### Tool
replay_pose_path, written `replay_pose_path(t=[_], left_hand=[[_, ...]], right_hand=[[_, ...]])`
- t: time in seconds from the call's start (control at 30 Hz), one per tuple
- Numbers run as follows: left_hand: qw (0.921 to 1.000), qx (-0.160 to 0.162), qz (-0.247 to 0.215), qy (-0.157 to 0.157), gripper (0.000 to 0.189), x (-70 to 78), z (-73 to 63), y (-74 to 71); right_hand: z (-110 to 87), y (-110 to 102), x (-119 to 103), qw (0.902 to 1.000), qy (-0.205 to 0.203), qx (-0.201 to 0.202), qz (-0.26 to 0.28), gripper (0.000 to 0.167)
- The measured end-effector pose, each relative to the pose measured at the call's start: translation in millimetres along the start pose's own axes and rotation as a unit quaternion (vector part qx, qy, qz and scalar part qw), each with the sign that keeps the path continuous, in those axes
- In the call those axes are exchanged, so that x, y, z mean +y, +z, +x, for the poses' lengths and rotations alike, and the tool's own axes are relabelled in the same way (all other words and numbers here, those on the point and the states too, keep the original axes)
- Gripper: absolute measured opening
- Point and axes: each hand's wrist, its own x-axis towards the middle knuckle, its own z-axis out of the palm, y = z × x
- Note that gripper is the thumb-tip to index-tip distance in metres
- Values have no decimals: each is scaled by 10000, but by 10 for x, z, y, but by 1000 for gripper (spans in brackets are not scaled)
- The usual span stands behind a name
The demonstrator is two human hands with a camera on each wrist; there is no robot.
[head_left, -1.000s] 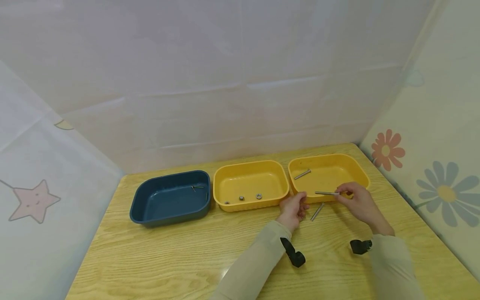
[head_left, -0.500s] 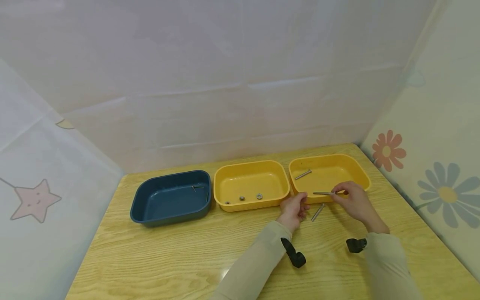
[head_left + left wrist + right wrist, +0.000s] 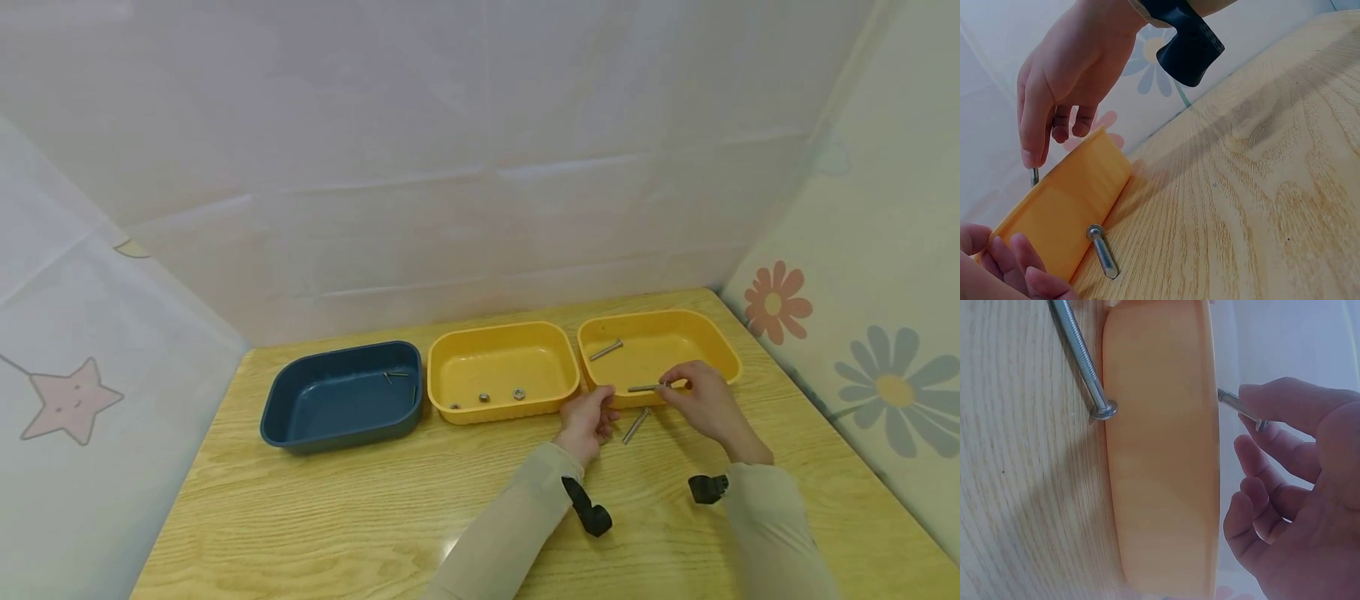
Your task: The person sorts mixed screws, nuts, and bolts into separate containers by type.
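Observation:
My right hand (image 3: pixel 703 402) pinches a metal bolt (image 3: pixel 643 387) near its head, over the front rim of the right-hand yellow bin (image 3: pixel 667 346). In the right wrist view this bolt (image 3: pixel 1235 404) shows just past the rim, its far end hidden behind the wall. My left hand (image 3: pixel 583 421) grips that bin at its front left corner, thumb and fingers round the rim. Between the hands, a second bolt (image 3: pixel 636 425) lies on the table against the bin's front; its head (image 3: pixel 1095 232) faces the wall. Another bolt (image 3: pixel 606 349) rests inside the bin, at the left.
Left of it stands another yellow bin (image 3: pixel 502 362) with a few nuts (image 3: pixel 519 393) along its front. A dark blue bin (image 3: pixel 330 412) at the far left holds several small screws (image 3: pixel 396 374). Curtains (image 3: pixel 480 183) enclose the back and sides of the wooden table (image 3: pixel 337 525).
My right hand has shifted slightly left with the bolt, which stays over the bin's front rim. My left hand keeps its place on the corner.

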Motion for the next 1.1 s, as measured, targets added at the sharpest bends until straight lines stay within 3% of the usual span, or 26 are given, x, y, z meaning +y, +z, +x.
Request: replay_pose_path(t=[0.27,1.1], left_hand=[[10000,27,8,-23,9,-3,11,3],[9999,103,22,-13,10,2,7,9]], right_hand=[[-6,-17,7,9994,304,10,161,36],[-83,-93,5,9995,31,250,190,22]])
